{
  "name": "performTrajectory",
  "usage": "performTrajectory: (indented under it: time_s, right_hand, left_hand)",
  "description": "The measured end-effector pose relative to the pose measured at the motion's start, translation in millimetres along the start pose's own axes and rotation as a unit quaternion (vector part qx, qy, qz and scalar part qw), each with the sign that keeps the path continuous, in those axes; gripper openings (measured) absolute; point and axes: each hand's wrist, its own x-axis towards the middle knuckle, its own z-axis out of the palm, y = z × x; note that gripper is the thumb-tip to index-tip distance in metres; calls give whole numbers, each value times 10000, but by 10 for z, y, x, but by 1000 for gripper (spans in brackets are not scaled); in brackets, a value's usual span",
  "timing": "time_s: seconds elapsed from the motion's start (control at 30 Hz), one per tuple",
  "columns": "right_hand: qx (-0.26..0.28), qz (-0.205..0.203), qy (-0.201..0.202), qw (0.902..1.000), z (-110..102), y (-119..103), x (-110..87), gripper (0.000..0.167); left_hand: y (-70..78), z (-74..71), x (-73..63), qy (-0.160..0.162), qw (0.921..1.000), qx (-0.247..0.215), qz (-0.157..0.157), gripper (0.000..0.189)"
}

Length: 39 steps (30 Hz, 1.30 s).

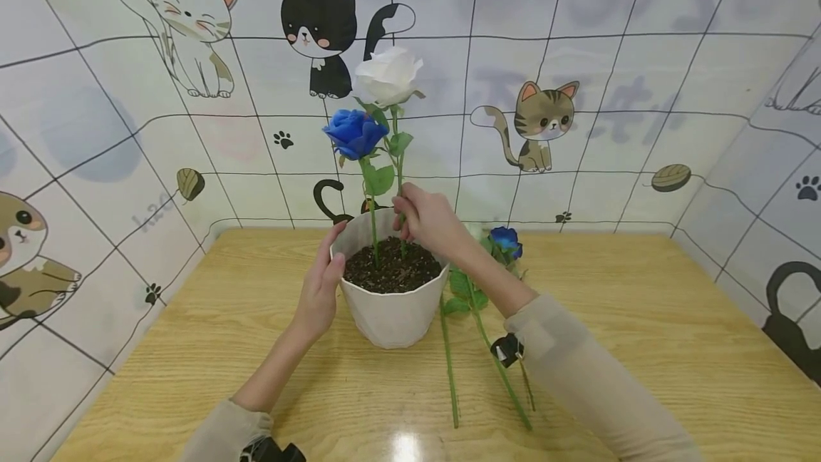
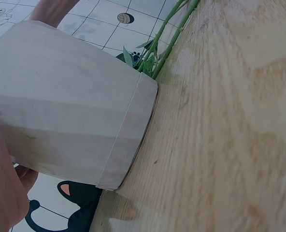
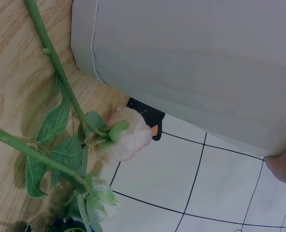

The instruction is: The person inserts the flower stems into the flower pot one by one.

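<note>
A white flowerpot [image 1: 391,316] filled with dark soil [image 1: 420,273] stands on the wooden table. My left hand [image 1: 318,287] grips the pot's left side near the rim; in the left wrist view part of this hand [image 2: 5,188] lies against the pot wall. A white rose [image 1: 390,75] and a blue rose [image 1: 355,134] stand upright with their stems in the soil, the blue one lower and to the left. Above the soil, my right hand [image 1: 432,219] pinches the white rose's stem low down. Its fingertips are partly hidden in the head view.
Right of the pot lie several more roses, among them a blue rose [image 1: 505,241] and a pale pinkish one [image 3: 128,135], their green stems [image 1: 451,369] pointing to the table's front. A wall sheet with cartoon cats [image 1: 545,127] rises behind the wooden table [image 1: 628,334].
</note>
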Motion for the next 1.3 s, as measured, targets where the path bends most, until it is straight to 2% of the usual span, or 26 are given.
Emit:
performTrajectory:
  time_s: [0.53, 0.73, 1.0, 1.13, 1.3]
  right_hand:
    - [314, 49, -63, 9995, 18, 9, -50, 19]
    - [528, 132, 63, 9985, 23, 38, -38, 21]
    - [446, 332, 283, 9980, 3, 27, -51, 22]
    - [576, 250, 401, 9972, 2, 30, -68, 16]
    - [521, 114, 552, 9971, 9, 29, -79, 17]
  left_hand:
    - [12, 0, -28, 60, 9998, 135, 105, 52]
    - [13, -1, -20, 20, 9999, 88, 117, 52]
    - [10, 2, -13, 9, 9999, 79, 124, 52]
    - [14, 8, -14, 8, 9999, 67, 127, 52]
    - [10, 12, -15, 34, 9999, 83, 136, 52]
